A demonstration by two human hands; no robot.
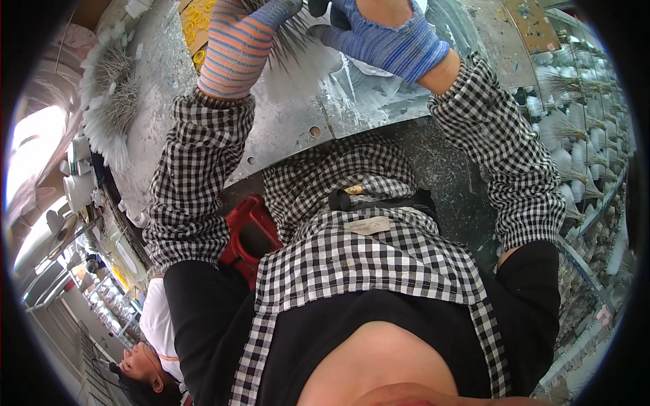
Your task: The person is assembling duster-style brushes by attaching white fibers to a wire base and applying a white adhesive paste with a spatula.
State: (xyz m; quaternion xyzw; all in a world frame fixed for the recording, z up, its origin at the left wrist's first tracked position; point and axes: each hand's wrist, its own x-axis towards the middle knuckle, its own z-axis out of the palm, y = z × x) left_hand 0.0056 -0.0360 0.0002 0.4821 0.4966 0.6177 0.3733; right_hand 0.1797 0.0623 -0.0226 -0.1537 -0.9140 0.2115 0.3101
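At the top edge my left hand (238, 51), in an orange and blue striped knit glove, is closed around a bundle of thin dark stems with whitish fibre tufts (292, 68). The bundle fans out downward over the metal table, and its upper end is cut off by the picture. My right hand (389, 44) wears a blue knit glove with dark fingertips. Its thumb and a finger stand apart, pointing left at the bundle, with nothing plainly held between them. Some of its fingers are hidden at the top edge.
More white tufts with dark stems (115, 88) lie on the table's left side. Yellow rings (196, 27) sit on a board beyond my left hand. Racks of similar tufts (575, 128) line the right. A red stool (250, 233) stands below; another person (152, 352) is at lower left.
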